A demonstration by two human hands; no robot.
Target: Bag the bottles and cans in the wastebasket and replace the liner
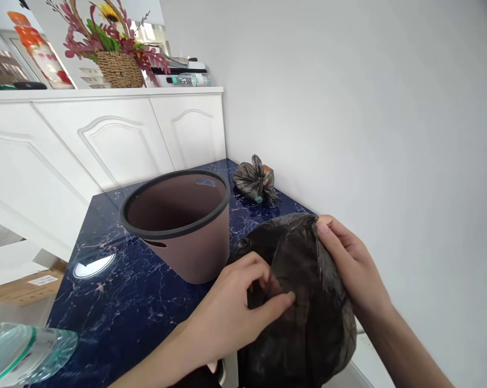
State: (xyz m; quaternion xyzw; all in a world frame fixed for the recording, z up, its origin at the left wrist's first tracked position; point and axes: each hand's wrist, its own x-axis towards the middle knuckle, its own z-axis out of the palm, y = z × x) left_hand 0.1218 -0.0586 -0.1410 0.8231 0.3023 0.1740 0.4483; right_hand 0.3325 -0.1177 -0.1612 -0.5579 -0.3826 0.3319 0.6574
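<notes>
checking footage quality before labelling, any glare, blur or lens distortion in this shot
Head view: a bright glare patch on the dark blue marbled countertop left of the round brown plastic bin; head view: white panelled cabinet doors lean from wide-angle distortion; head view: the clear plastic object at bottom left is blurred, the thin black plastic bag in the left hand and right hand sharp.

No writing is legible; the white label (43, 279) on the cardboard box (19, 292) is too blurred.
</notes>
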